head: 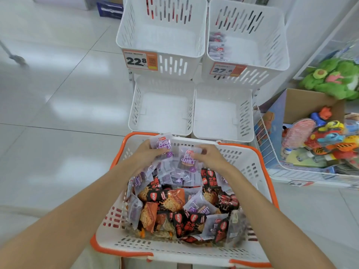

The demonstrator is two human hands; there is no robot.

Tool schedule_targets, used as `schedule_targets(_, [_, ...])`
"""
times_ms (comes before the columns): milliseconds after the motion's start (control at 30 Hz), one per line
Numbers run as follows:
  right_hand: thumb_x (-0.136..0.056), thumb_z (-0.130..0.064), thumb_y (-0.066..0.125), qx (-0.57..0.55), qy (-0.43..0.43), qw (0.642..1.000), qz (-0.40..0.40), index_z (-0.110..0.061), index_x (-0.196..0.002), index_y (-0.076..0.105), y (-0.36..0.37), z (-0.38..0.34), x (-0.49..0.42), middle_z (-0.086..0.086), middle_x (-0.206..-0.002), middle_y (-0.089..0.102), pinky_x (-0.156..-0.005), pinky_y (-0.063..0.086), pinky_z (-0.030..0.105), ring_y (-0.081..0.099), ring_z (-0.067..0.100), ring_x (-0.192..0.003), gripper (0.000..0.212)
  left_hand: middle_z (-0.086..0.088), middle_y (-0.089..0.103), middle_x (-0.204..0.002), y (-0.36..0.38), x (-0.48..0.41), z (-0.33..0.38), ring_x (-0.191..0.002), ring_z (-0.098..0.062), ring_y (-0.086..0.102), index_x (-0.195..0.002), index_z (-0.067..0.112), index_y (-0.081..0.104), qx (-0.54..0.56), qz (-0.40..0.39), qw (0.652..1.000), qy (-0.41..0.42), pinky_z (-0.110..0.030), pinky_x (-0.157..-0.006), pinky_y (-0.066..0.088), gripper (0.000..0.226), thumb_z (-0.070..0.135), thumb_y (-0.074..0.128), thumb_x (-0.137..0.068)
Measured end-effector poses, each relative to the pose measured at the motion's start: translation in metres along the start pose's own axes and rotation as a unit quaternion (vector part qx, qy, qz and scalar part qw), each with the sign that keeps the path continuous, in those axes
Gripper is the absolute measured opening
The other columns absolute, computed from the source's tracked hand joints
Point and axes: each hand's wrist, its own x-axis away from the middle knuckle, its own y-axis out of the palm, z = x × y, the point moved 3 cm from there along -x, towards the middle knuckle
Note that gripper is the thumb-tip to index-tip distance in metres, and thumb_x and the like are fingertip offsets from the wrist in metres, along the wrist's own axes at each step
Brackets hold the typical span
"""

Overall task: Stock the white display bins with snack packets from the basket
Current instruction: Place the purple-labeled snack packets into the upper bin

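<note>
Two purple snack packets lifted over basket (244,160): left hand (147,155) grips one packet (161,145), right hand (210,157) pinches the other (187,162). Likely picked out of the mixed purple and black-orange heap. Four white display bins (163,113) behind; only upper right bin (275,47) holds similar-looking packets.

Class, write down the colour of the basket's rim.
Orange; the basket rim shows best in the head view.
</note>
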Motion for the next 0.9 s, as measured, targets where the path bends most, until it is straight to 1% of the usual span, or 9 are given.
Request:
schedule_targets(67, [-0.090,-0.020,0.069,-0.037,-0.009,0.999,0.000,-0.012,-0.108,0.073,-0.015,-0.017,0.000,0.000,-0.093,0.074,-0.071,0.050,0.024,0.061,0.011,-0.080,0.020,-0.001,0.076,-0.082,0.014,0.003,0.008,-0.086,-0.016,0.070,-0.106,0.012,0.065,0.021,-0.052,0.998,0.002,-0.016,-0.054,0.053,0.014,0.008,0.060,-0.093])
schedule_targets(133, [-0.087,-0.019,0.072,-0.072,-0.015,0.997,-0.003,-0.007,-0.102,0.074,-0.022,-0.030,0.002,-0.001,-0.081,0.071,-0.067,0.048,0.023,0.057,0.008,-0.069,0.019,-0.002,0.076,-0.094,0.030,0.005,0.015,-0.092,-0.016,0.071,-0.113,0.010,0.065,0.015,-0.114,0.993,0.017,-0.016,-0.066,0.054,0.021,0.009,0.061,-0.093])
schedule_targets(233, [-0.088,-0.014,0.070,-0.124,-0.030,0.992,0.001,-0.002,-0.099,0.073,-0.034,-0.047,0.008,0.000,-0.075,0.068,-0.060,0.045,0.019,0.054,0.007,-0.059,0.017,-0.012,0.070,-0.117,0.050,0.002,0.025,-0.111,-0.029,0.066,-0.125,0.010,0.061,-0.016,-0.169,0.984,0.062,-0.038,-0.094,0.053,0.038,0.010,0.069,-0.088])
schedule_targets(300, [-0.089,-0.010,0.068,-0.160,-0.042,0.986,-0.005,-0.004,-0.097,0.073,-0.041,-0.054,0.011,0.004,-0.080,0.071,-0.059,0.046,0.019,0.056,0.009,-0.060,0.012,-0.016,0.067,-0.122,0.059,0.002,0.034,-0.115,-0.033,0.063,-0.128,0.011,0.060,-0.018,-0.180,0.981,0.075,-0.046,-0.103,0.047,0.043,0.013,0.071,-0.087])
schedule_targets(433, [-0.085,-0.016,0.074,-0.135,-0.060,0.988,0.037,-0.002,-0.102,0.069,-0.047,-0.066,0.012,0.009,-0.093,0.067,-0.063,0.048,0.024,0.055,0.014,-0.064,0.022,-0.020,0.067,-0.119,0.067,0.006,0.051,-0.113,-0.036,0.063,-0.125,0.006,0.061,-0.029,-0.204,0.974,0.090,-0.046,-0.101,0.049,0.040,0.006,0.070,-0.086])
schedule_targets(533, [-0.086,-0.017,0.073,-0.116,-0.060,0.991,0.042,-0.016,-0.125,0.056,-0.047,-0.077,0.014,0.002,-0.111,0.058,-0.063,0.052,0.022,0.061,0.014,-0.075,0.043,-0.020,0.068,-0.115,0.070,0.005,0.065,-0.109,-0.037,0.065,-0.125,0.011,0.062,-0.078,-0.196,0.972,0.098,-0.048,-0.098,0.050,0.043,0.002,0.072,-0.084])
schedule_targets(667, [-0.091,-0.020,0.065,-0.150,-0.052,0.985,-0.064,-0.017,-0.133,0.054,-0.065,-0.101,0.013,0.007,-0.113,0.067,-0.077,0.050,0.030,0.062,0.016,-0.091,0.044,0.000,0.074,-0.083,0.071,0.007,0.111,-0.071,-0.013,0.067,-0.108,0.018,0.065,-0.158,-0.152,0.965,0.141,-0.021,-0.061,0.052,0.034,0.003,0.076,-0.080])
schedule_targets(800, [-0.087,-0.014,0.068,-0.213,-0.075,0.972,-0.068,-0.008,-0.128,0.057,-0.100,-0.137,0.001,0.010,-0.114,0.068,-0.089,0.051,0.037,0.063,0.020,-0.097,0.042,-0.006,0.071,-0.109,0.066,-0.006,0.169,-0.097,-0.019,0.070,-0.122,0.020,0.057,-0.169,-0.086,0.967,0.171,-0.032,-0.080,0.059,0.072,0.017,0.092,-0.060])
schedule_targets(900, [-0.084,-0.008,0.071,-0.230,-0.094,0.967,-0.055,-0.004,-0.129,0.056,-0.128,-0.165,-0.015,0.013,-0.118,0.066,-0.088,0.054,0.034,0.064,0.019,-0.099,0.048,-0.003,0.067,-0.112,0.069,-0.018,0.213,-0.099,-0.018,0.067,-0.122,0.018,0.053,-0.176,-0.055,0.960,0.212,-0.029,-0.081,0.058,0.072,0.009,0.090,-0.062])
